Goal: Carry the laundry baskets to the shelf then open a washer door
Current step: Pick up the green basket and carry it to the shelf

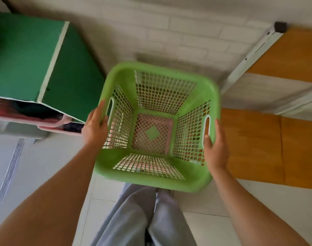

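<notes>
**Two hands, one empty basket**

Two hands share the load: left hand and right hand each curl their fingers over a side handle slot, keeping the green laundry basket level in front of the legs. Nothing lies inside it. Beyond, the orange-boarded shelf waits just right

I count 1 green basket, 2 white-edged handle slots in it, and my 2 hands, left hand and right hand. Also 1 green box, 2 wooden shelf boards, 2 trouser legs.
</notes>
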Action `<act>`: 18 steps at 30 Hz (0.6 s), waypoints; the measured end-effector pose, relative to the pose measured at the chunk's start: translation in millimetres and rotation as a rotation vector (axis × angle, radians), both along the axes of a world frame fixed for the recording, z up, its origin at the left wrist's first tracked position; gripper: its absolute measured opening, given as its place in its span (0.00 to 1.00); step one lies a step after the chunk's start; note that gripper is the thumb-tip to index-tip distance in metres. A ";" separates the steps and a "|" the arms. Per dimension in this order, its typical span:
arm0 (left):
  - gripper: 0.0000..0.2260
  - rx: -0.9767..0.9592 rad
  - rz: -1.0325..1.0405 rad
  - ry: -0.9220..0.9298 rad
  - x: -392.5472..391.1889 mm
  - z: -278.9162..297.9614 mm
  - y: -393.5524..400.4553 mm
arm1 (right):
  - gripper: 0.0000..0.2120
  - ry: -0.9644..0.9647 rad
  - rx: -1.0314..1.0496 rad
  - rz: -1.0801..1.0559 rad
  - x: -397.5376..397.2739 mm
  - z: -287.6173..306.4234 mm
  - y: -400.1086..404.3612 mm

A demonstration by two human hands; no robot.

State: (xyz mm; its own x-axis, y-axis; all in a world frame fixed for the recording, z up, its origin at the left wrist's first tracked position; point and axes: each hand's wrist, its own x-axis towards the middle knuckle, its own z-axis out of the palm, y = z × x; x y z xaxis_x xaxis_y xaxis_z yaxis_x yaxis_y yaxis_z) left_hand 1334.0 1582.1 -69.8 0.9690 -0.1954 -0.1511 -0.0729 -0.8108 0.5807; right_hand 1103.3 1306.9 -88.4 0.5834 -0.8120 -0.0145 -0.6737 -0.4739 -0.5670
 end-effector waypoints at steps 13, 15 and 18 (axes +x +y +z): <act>0.26 0.211 -0.044 0.226 52.9 -112.6 -13.5 | 0.33 0.231 0.094 0.000 43.4 -109.5 -13.3; 0.28 0.245 -0.041 0.249 51.4 -124.0 -15.9 | 0.35 0.245 0.117 -0.008 41.1 -123.6 -11.0; 0.35 0.321 -0.048 0.332 46.9 -138.4 -16.5 | 0.36 0.299 0.160 0.029 35.5 -140.4 -6.5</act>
State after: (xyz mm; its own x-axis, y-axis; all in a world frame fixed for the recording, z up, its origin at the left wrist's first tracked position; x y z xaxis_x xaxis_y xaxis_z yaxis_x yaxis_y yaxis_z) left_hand 1380.8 1565.6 -208.2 0.8491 -0.1312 -0.5118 0.0330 -0.9536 0.2992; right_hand 1138.8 1300.4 -228.8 0.5567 -0.7690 -0.3142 -0.8091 -0.4162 -0.4149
